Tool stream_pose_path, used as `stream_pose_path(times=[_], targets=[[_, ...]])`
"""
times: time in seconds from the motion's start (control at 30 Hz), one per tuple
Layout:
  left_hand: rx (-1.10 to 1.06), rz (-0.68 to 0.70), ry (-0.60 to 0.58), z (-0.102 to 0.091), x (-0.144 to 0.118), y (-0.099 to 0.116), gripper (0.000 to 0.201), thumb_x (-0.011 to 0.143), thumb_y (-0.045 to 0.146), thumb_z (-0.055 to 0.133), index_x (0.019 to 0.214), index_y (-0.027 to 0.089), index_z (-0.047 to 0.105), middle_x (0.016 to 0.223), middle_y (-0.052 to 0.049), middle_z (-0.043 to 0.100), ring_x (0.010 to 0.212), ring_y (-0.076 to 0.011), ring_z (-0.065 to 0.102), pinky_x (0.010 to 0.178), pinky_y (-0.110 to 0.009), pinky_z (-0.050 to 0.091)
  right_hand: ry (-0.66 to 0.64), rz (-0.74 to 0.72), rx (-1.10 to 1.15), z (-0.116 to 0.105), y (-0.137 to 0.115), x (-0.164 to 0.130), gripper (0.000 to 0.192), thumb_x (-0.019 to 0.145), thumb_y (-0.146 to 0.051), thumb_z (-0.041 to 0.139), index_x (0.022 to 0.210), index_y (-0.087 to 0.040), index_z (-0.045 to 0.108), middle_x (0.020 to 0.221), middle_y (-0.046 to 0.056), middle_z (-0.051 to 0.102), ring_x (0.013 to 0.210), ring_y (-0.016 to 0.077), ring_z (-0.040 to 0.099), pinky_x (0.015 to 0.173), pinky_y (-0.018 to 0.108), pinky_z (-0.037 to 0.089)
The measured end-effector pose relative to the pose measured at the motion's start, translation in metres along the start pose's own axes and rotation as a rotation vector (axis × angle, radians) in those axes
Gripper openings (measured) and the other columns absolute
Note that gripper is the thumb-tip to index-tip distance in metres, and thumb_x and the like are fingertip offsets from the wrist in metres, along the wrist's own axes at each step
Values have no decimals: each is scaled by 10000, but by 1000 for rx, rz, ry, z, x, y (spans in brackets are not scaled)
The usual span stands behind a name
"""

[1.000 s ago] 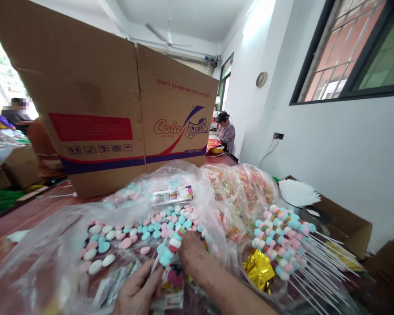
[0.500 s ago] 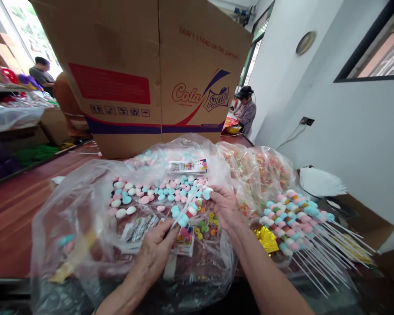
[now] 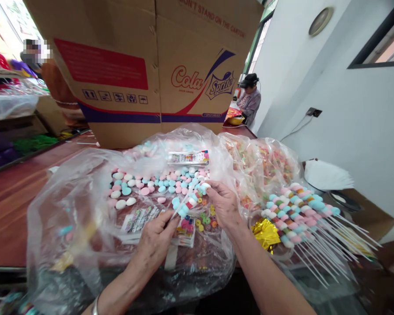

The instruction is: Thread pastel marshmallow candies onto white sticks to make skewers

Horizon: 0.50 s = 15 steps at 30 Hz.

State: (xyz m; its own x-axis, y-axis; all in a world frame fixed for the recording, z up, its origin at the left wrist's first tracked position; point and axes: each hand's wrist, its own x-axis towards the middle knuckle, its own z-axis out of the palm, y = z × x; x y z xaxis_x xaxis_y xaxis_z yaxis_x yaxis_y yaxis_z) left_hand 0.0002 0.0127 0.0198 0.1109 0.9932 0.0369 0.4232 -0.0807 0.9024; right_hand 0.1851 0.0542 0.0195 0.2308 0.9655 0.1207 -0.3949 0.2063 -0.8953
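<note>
The left hand [image 3: 159, 232] pinched a seemingly part-filled white stick [image 3: 184, 201] running toward the right hand [image 3: 225, 204], which nipped a pale sweet [image 3: 205, 188] near its tip, with filled skewers [image 3: 298, 209] done to their right and loose sweets [image 3: 162, 189] unused beyond.

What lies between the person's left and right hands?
In the head view, a white stick and a row of coloured candies lie between the left hand and right hand; small rings show beneath.
</note>
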Motion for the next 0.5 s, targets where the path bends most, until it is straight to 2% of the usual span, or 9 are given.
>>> stream_pose_path(times=[0.23, 0.5], targets=[[16, -6, 46, 7, 0, 6, 315, 821, 428, 493, 782, 184, 688, 538, 47, 469, 573, -167, 465, 580, -260, 342, 2, -227, -377, -9, 15, -3, 252, 820, -317, 677, 1040, -218, 748, 1005, 19, 752, 937, 173, 679, 894, 310, 530], [-14, 33, 69, 15, -2, 5, 264, 793, 393, 525, 776, 201, 705, 553, 37, 518, 581, -166, 479, 577, -250, 384, -108, -329, -531, -8, 3, -7, 255, 871, -275, 605, 1084, -258, 743, 1055, 2, 759, 975, 186, 706, 912, 326, 551]])
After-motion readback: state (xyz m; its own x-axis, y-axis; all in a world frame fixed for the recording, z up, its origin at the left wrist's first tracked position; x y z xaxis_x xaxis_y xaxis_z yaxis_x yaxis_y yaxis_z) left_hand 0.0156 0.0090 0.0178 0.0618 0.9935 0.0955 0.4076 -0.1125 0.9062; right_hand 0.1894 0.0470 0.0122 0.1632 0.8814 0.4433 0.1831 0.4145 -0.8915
